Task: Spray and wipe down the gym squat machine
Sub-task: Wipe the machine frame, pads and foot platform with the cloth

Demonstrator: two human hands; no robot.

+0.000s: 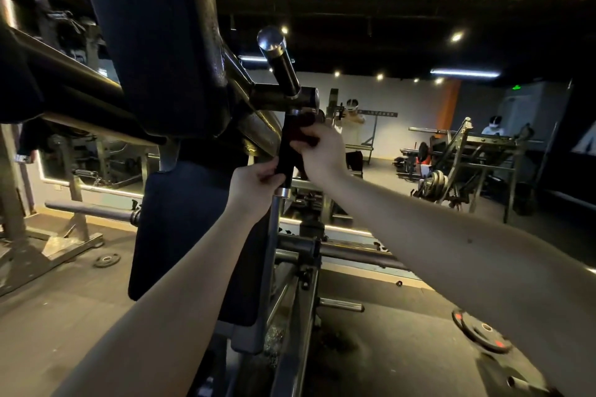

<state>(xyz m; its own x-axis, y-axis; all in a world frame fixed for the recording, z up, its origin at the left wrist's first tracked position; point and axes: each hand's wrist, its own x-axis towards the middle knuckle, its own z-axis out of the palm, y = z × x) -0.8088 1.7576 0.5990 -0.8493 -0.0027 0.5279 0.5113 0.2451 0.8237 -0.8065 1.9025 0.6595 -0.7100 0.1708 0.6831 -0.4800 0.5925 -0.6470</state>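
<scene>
1. The squat machine (pixel 96 80) fills the left and centre of the view, close up: a scuffed, dull metal frame with dark padding. Its top and left side run past the picture's edge.
2. A long dark back pad (pixel 180 219) hangs below the frame, dim and hard to read.
3. The right hand (pixel 319 151) clasps a dark red cloth (pixel 301 129) around the top of a black handle (pixel 285 158); fingers hide most of the cloth.
4. The left hand (pixel 254 184) grips the handle's lower end, just above a bare metal rod.
5. A chrome-capped peg (pixel 272 39) sticks up above the handle.
</scene>
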